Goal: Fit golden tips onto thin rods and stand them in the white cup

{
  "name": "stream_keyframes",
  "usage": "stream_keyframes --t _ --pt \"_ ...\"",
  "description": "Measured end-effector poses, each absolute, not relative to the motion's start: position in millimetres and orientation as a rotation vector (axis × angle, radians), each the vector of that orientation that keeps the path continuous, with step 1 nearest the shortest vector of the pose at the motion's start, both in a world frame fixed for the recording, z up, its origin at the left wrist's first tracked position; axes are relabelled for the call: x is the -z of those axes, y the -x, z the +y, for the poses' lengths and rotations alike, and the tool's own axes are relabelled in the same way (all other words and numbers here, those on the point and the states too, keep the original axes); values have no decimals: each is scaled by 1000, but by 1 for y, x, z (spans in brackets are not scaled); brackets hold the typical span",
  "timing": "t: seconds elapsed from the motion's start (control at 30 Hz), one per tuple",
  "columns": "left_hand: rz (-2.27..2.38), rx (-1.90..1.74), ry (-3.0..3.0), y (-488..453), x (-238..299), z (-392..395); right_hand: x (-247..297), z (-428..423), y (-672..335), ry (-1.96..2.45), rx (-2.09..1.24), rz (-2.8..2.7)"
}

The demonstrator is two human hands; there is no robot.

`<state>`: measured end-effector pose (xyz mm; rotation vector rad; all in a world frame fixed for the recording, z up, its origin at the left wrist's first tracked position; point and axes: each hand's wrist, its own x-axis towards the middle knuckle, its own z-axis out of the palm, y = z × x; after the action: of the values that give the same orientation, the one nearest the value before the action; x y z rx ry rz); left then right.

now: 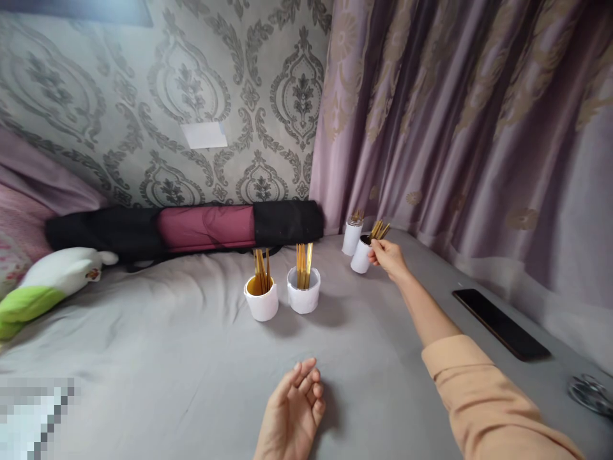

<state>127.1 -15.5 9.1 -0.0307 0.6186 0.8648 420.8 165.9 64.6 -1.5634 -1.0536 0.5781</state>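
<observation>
My right hand [387, 257] is closed at the right side of a small white cup [361, 259], fingers pinched at its rim. Thin gold sticks [380, 230] lean out of this cup just above my fingers. Closer in, my left hand [294, 406] hovers palm up over the grey sheet, fingers loosely curled and holding nothing. Ahead of it stand two wider white cups, the left one [262, 305] with a yellow inside and the right one [304, 299] greyish inside, each with upright gold sticks. A taller white-wrapped jar [352, 237] with sticks is behind the gripped cup.
A long black and maroon bag [205, 225] lies along the patterned wall. A white and green plush toy [52, 281] rests at the left. On the right are a black phone [500, 324] and scissors-like dark handles [591, 391], beside a purple curtain [431, 128].
</observation>
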Motion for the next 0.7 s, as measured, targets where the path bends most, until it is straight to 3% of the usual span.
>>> stream_keyframes --t 0.7 --pt "631 -855 44 -127 -8 -14 -49 209 -434 1677 -457 -1033"
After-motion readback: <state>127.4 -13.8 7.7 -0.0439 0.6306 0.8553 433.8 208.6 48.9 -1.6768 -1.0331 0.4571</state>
